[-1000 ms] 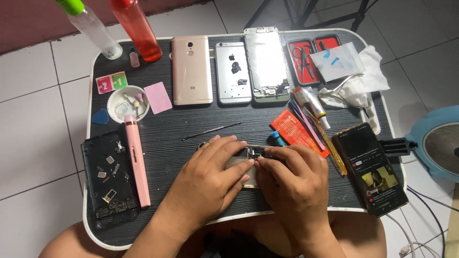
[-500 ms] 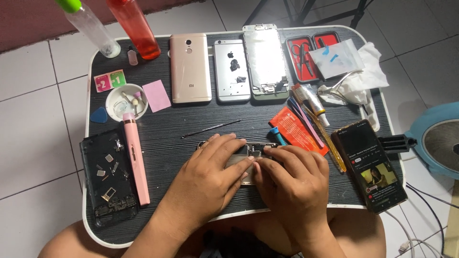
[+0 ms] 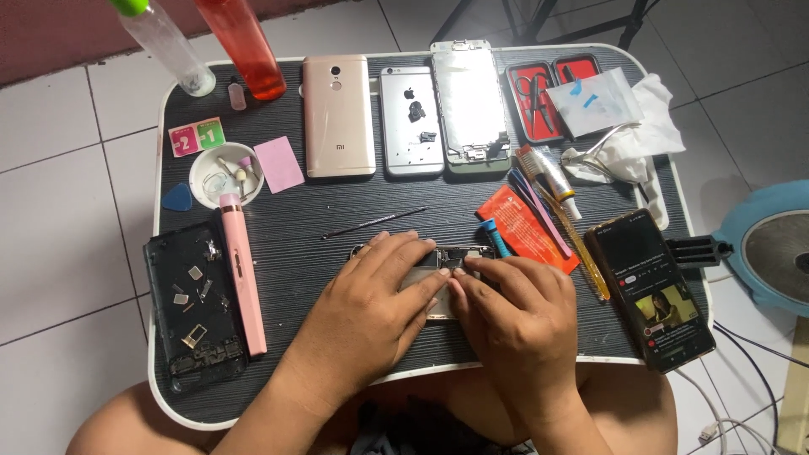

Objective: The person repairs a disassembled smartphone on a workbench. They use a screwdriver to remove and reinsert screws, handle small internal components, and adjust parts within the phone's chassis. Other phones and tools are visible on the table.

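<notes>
A small phone-fixing spot at home is shown: a black lap table (image 3: 278, 244) is set on white floor tiles (image 3: 59, 236), with opened phones (image 3: 404, 118) and tools (image 3: 375, 222) laid on it.

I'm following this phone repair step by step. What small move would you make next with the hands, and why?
Probably keep the left hand pressing the opened phone flat and work the right hand fingertips along its upper edge. Both hands cover it, fingertips meeting at the exposed top, and the thin metal tool lies untouched just above.
</notes>
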